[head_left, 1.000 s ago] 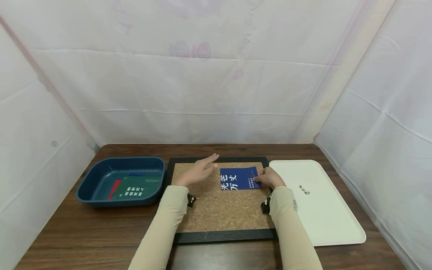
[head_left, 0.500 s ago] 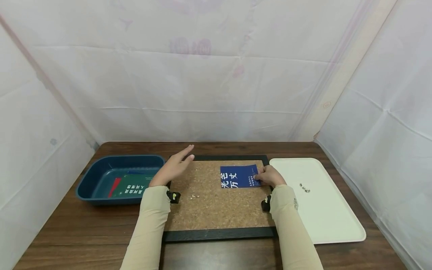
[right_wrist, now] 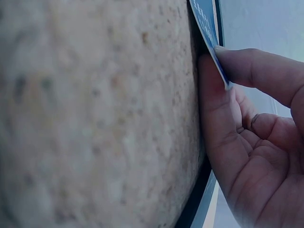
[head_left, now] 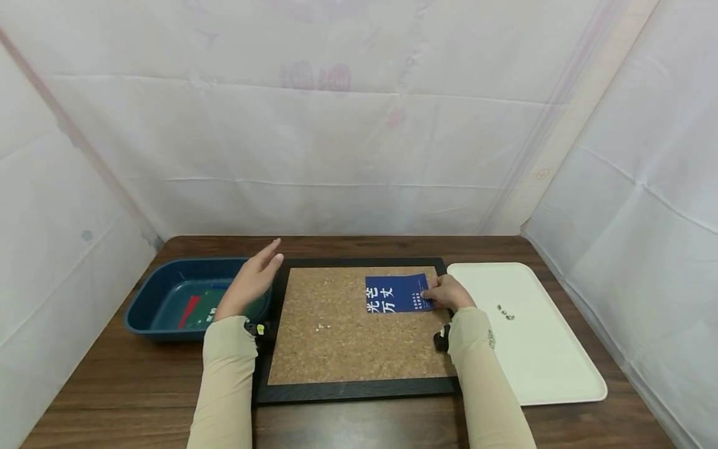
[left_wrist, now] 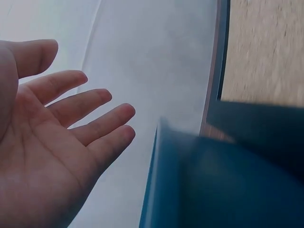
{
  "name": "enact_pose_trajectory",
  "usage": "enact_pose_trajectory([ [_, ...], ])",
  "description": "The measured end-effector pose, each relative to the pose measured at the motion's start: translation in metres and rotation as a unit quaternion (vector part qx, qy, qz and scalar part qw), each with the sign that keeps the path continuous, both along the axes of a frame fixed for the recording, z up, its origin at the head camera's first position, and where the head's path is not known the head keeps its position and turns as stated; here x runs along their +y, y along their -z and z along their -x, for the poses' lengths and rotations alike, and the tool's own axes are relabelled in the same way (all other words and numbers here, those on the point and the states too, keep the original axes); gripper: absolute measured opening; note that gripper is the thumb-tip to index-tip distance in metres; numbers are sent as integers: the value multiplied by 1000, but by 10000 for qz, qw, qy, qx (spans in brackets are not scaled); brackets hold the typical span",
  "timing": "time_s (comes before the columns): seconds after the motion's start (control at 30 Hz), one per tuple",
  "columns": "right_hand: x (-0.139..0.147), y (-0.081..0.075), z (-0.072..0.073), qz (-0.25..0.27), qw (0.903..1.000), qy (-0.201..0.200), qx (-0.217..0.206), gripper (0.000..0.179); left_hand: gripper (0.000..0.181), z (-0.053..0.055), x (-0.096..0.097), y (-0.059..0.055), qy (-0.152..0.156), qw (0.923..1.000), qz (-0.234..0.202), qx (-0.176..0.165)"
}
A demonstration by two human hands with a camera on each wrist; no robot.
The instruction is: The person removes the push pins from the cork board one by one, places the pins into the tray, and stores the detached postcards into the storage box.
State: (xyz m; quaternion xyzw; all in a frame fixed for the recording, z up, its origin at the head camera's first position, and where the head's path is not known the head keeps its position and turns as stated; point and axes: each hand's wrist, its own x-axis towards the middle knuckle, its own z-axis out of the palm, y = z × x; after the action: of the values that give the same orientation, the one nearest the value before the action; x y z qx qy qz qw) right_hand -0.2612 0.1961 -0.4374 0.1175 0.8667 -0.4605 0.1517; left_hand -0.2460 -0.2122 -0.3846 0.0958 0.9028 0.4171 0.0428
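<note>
My right hand (head_left: 450, 293) pinches the right end of a blue card (head_left: 395, 294) printed with white characters. The card lies over the upper right part of a black-framed corkboard (head_left: 359, 355). In the right wrist view, thumb and finger grip the card's corner (right_wrist: 211, 45), with the finger under it against the cork. My left hand (head_left: 249, 284) holds nothing. Its fingers are spread and relaxed above the right side of a dark blue plastic basin (head_left: 162, 277). Inside the basin lies a green and red card (head_left: 199, 312), partly hidden by that hand.
To the board's right is a cream tray (head_left: 552, 362) bearing several small shiny metal pieces (head_left: 506, 313). Tiny white bits (head_left: 323, 327) show on the cork. White sheeting (head_left: 336, 156) walls off the back and both sides of the wooden table (head_left: 112, 374).
My left hand has swung left from over the corkboard to over the basin, and the board's left side has shifted slightly left. The right hand stays on the blue card.
</note>
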Motion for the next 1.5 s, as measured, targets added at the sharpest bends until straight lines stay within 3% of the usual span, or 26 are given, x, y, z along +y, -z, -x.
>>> enact_pose_trajectory([
  [0.33,1,0,0,44,10000,-23,29,18,61,-13,-29,0,-475,9988,-59,-67],
  [0.67,2,1,-1,145,9999,-9,-1,17,63,-25,-60,3,-805,9967,144,-18],
  [1.07,4,5,2,232,9997,-14,62,18,59,-40,-99,10,-1682,9824,438,678],
  [1.5,3,4,1,218,9998,-13,17,11,56,-52,-132,18,-2060,9729,568,888],
])
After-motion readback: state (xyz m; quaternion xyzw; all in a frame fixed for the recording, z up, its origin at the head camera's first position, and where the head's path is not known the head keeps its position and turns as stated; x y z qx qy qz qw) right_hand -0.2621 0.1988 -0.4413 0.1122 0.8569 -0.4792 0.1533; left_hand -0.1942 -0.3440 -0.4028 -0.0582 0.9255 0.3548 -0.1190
